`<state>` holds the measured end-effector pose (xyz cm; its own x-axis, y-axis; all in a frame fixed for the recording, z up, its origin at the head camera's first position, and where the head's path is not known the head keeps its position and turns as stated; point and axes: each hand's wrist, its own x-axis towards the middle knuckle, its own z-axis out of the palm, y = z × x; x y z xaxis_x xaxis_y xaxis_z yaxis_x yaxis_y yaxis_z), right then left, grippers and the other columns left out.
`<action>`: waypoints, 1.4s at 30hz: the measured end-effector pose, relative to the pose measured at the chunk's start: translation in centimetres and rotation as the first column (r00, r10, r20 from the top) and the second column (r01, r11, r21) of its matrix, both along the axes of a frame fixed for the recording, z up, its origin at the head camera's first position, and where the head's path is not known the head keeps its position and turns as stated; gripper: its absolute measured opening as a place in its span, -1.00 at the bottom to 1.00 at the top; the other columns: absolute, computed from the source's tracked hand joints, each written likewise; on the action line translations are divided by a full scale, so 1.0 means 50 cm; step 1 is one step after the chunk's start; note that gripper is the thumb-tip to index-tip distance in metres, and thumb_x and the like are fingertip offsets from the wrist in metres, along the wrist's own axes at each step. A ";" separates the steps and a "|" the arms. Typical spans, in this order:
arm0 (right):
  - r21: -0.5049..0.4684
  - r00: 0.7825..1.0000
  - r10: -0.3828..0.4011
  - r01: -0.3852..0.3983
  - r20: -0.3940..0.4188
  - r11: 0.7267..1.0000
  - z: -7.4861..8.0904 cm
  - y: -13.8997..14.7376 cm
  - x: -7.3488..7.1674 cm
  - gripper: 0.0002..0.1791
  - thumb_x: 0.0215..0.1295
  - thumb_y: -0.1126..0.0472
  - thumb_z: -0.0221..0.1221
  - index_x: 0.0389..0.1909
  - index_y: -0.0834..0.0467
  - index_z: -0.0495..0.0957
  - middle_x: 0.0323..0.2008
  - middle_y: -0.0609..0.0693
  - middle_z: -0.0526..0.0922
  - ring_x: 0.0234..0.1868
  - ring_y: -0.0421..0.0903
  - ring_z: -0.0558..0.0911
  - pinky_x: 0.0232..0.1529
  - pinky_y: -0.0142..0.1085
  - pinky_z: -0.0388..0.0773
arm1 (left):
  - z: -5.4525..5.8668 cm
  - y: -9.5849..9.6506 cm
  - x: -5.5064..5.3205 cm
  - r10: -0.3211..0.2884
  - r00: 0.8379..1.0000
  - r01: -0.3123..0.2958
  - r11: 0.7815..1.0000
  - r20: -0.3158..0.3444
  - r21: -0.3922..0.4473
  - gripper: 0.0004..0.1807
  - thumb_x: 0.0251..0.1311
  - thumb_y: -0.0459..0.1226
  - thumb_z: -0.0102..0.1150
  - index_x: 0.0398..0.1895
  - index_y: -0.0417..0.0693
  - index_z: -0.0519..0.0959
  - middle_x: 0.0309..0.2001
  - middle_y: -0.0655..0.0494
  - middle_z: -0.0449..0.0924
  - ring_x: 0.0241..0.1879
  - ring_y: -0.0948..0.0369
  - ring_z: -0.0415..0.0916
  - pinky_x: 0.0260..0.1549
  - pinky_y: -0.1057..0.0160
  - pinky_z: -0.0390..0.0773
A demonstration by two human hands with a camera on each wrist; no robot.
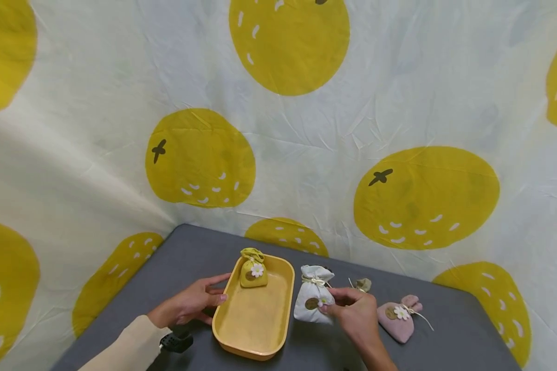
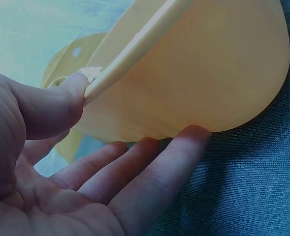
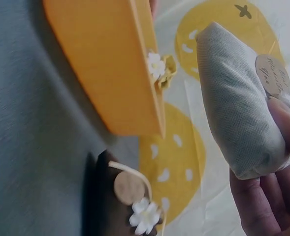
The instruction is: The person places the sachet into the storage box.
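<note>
My left hand holds the yellow tray by its left side. In the left wrist view the thumb presses on the rim, while the fingers reach to the bottom edge of the outer wall. Inside the tray, at its far end, stands a mustard drawstring pouch with a white flower. My right hand pinches a white drawstring pouch at its side, raised above the table just right of the tray. A round brown tag shows on this pouch.
A pink pouch with a flower lies on the grey table to the right. An olive pouch top shows behind my right hand. In the right wrist view sits a dark brown pouch. Fruit-print cloth hangs behind.
</note>
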<state>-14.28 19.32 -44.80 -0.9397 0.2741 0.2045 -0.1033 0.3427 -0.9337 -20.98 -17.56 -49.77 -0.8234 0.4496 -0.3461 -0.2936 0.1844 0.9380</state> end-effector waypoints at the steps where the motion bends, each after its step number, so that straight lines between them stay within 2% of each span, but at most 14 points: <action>1: -0.010 1.000 0.000 -0.001 -0.004 1.000 0.002 -0.004 -0.004 -0.61 -0.32 0.56 0.57 -0.31 0.37 0.81 -0.47 0.10 0.82 -0.51 -0.32 0.66 -0.46 -0.44 0.60 | -0.002 0.001 0.001 -0.003 1.000 0.002 1.000 0.001 0.006 -0.19 0.52 -0.30 0.14 0.71 -0.04 0.01 0.53 -0.40 0.26 0.30 -0.15 0.57 -0.20 -0.13 0.75; 6: -0.015 1.000 -0.014 0.014 -0.021 1.000 0.016 -0.025 -0.021 -0.61 -0.31 0.55 0.57 -0.29 0.36 0.81 -0.44 0.13 0.82 -0.50 -0.33 0.67 -0.44 -0.45 0.60 | -0.005 0.005 0.000 -0.008 1.000 0.008 1.000 0.000 0.017 -0.19 0.52 -0.29 0.15 0.71 -0.03 0.00 0.53 -0.38 0.27 0.31 -0.15 0.57 -0.20 -0.12 0.75; 15: -0.060 0.994 -0.016 0.010 -0.107 0.998 0.025 -0.062 -0.055 -0.65 -0.26 0.55 0.55 -0.31 0.31 0.83 -0.40 0.23 0.82 -0.51 -0.32 0.67 -0.47 -0.44 0.61 | -0.004 0.008 -0.003 -0.009 1.000 0.010 1.000 -0.003 0.022 -0.18 0.51 -0.28 0.16 0.71 -0.03 0.00 0.53 -0.38 0.27 0.32 -0.16 0.56 -0.19 -0.14 0.75; 22: -0.102 0.978 -0.029 0.008 -0.208 0.995 0.018 -0.091 -0.082 -0.69 -0.22 0.57 0.52 -0.34 0.33 0.82 -0.41 0.29 0.81 -0.53 -0.33 0.67 -0.47 -0.46 0.61 | -0.007 0.007 0.000 -0.010 1.000 0.010 1.000 0.006 0.026 -0.18 0.52 -0.28 0.16 0.71 -0.02 -0.01 0.54 -0.37 0.27 0.29 -0.12 0.59 -0.18 -0.16 0.74; 27: -0.052 0.961 -0.071 0.059 -0.269 0.997 0.011 -0.111 -0.098 -0.70 -0.22 0.53 0.54 -0.34 0.30 0.83 -0.40 0.27 0.82 -0.51 -0.37 0.65 -0.45 -0.50 0.59 | -0.008 0.006 -0.001 -0.006 1.000 0.005 1.000 0.005 0.029 -0.17 0.51 -0.27 0.16 0.71 -0.01 -0.01 0.54 -0.37 0.26 0.30 -0.13 0.58 -0.18 -0.16 0.74; 33: -0.031 0.955 -0.111 0.106 -0.275 0.994 0.001 -0.127 -0.117 -0.72 -0.19 0.50 0.55 -0.34 0.26 0.84 -0.43 0.24 0.81 -0.52 -0.37 0.63 -0.46 -0.51 0.58 | -0.014 0.003 -0.002 -0.005 1.000 0.005 1.000 0.007 0.026 -0.17 0.50 -0.26 0.18 0.71 0.00 0.01 0.53 -0.36 0.29 0.25 -0.09 0.62 -0.21 -0.14 0.75; 37: 0.000 0.945 -0.123 0.129 -0.304 0.992 -0.006 -0.138 -0.127 -0.71 -0.21 0.47 0.57 -0.35 0.27 0.84 -0.45 0.22 0.81 -0.51 -0.31 0.66 -0.44 -0.53 0.57 | -0.015 0.002 -0.004 -0.004 1.000 0.004 1.000 0.004 0.023 -0.16 0.50 -0.25 0.19 0.71 0.00 0.01 0.52 -0.35 0.30 0.24 -0.08 0.63 -0.23 -0.12 0.75; 42: 0.087 0.919 -0.124 0.168 -0.375 0.982 -0.020 -0.149 -0.143 -0.73 -0.21 0.44 0.58 -0.36 0.26 0.84 -0.49 0.17 0.81 -0.52 -0.15 0.71 -0.45 -0.57 0.53 | -0.015 0.000 -0.004 0.002 1.000 -0.002 1.000 -0.001 0.014 -0.17 0.51 -0.25 0.18 0.71 -0.01 0.02 0.51 -0.35 0.32 0.22 -0.06 0.63 -0.26 -0.08 0.75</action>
